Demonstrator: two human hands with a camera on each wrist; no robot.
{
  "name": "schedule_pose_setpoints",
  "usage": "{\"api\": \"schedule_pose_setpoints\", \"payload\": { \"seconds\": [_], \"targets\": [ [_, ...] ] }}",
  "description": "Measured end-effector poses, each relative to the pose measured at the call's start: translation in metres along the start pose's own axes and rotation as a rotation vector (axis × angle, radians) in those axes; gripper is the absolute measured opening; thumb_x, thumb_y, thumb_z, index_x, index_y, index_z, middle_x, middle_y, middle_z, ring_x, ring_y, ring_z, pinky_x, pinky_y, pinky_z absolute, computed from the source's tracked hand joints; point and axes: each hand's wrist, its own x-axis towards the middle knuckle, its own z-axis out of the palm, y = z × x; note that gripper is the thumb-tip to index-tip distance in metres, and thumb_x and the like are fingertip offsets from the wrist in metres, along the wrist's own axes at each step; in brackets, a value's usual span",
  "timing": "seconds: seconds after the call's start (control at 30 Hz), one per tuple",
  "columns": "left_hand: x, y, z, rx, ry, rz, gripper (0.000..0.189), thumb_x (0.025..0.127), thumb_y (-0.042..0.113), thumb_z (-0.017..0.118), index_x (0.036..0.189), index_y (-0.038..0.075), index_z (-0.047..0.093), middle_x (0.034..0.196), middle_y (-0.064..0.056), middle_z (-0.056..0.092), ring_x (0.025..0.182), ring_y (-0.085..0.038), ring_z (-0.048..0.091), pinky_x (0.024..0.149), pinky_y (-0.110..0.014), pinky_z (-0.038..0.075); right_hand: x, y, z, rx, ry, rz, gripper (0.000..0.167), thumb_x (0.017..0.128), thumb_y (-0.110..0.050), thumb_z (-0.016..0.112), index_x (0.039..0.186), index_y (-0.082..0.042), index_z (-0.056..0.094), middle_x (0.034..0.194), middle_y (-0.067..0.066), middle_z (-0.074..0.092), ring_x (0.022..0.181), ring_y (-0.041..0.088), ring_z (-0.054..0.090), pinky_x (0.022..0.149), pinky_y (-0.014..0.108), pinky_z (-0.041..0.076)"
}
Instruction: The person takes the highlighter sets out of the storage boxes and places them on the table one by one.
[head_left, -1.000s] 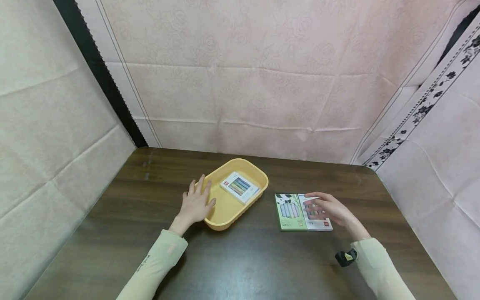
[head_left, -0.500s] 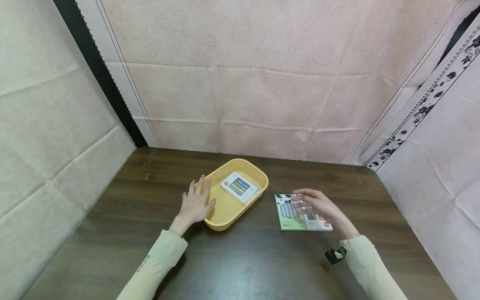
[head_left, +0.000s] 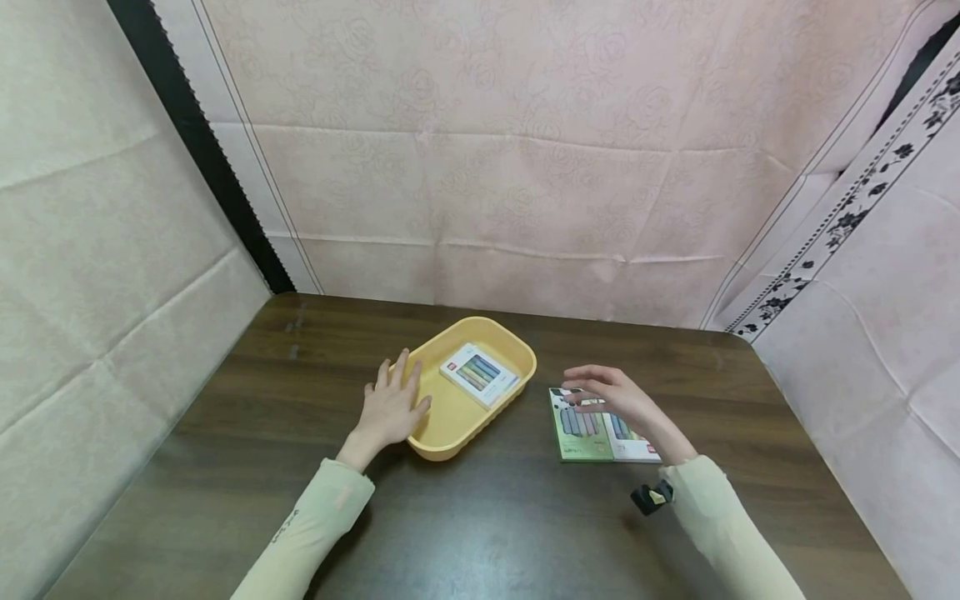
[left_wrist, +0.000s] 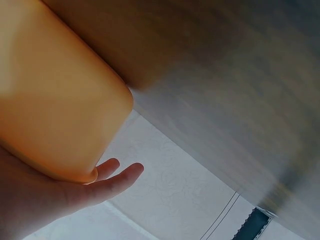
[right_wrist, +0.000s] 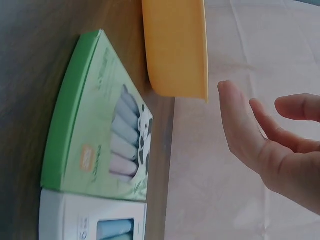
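A yellow plastic basket (head_left: 442, 447) stands mid-table, and a white box of coloured pens (head_left: 480, 375) lies inside it. Spread over the basket's left rim is my left hand (head_left: 388, 414), its fingers straight and touching the edge. To the right of the basket, a green box with a cow print and pastel markers (head_left: 581, 429) lies against a second white box (head_left: 628, 442) on the tabletop. My right hand (head_left: 611, 396) hovers above these two boxes with loosely bent fingers and holds nothing; it partly covers both. In the right wrist view the green box (right_wrist: 95, 120) shows upright pens through its window.
The dark wooden table (head_left: 480, 533) is bordered by pale patterned cloth (head_left: 480, 192) at the back and sides. A black wrist camera (head_left: 651, 497) sits at the right sleeve. The basket's wall (right_wrist: 177, 50) rises just beyond the green box.
My right hand has moved left, from over the white box on the table toward the green box. The left hand, the basket and the boxes stay where they were.
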Motion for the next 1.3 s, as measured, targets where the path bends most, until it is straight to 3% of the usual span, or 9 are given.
{"api": "schedule_pose_setpoints", "payload": {
  "seconds": [0.4,0.57,0.7,1.3],
  "targets": [
    [0.000,0.001,-0.002,0.018,-0.013,0.002,0.063,0.091,0.040,0.040,0.143,0.009,0.020,0.150,-0.015,0.004,0.133,-0.044,0.012,0.093,-0.067,0.025,0.016,-0.006,0.011,-0.017,-0.030,-0.041,0.040,0.096,-0.014,0.036,0.128,0.009,0.037,0.124,0.031,0.047,0.111,0.039,0.052,0.092,0.050,0.041],
    [0.000,0.002,-0.002,0.020,-0.013,0.003,0.063,0.091,0.041,0.039,0.143,0.009,0.020,0.151,-0.015,0.004,0.133,-0.044,0.013,0.093,-0.067,0.025,0.025,-0.009,0.017,-0.022,-0.010,-0.035,0.037,0.095,-0.012,0.038,0.127,0.006,0.041,0.124,0.028,0.049,0.110,0.035,0.054,0.091,0.046,0.043],
    [-0.001,0.001,-0.002,0.015,-0.007,0.001,0.062,0.091,0.040,0.040,0.143,0.010,0.021,0.150,-0.015,0.006,0.133,-0.044,0.014,0.093,-0.066,0.025,0.033,-0.011,0.022,-0.010,0.008,-0.028,0.036,0.094,-0.011,0.041,0.127,0.005,0.042,0.123,0.027,0.050,0.109,0.035,0.054,0.089,0.039,0.046],
    [0.001,0.001,-0.001,0.019,-0.007,0.004,0.064,0.091,0.041,0.040,0.143,0.010,0.019,0.150,-0.015,0.004,0.133,-0.044,0.012,0.093,-0.067,0.024,0.065,-0.022,0.041,0.034,0.002,-0.040,0.037,0.091,-0.005,0.045,0.125,0.010,0.042,0.127,0.033,0.043,0.114,0.042,0.048,0.093,0.045,0.040]
  ]
}}
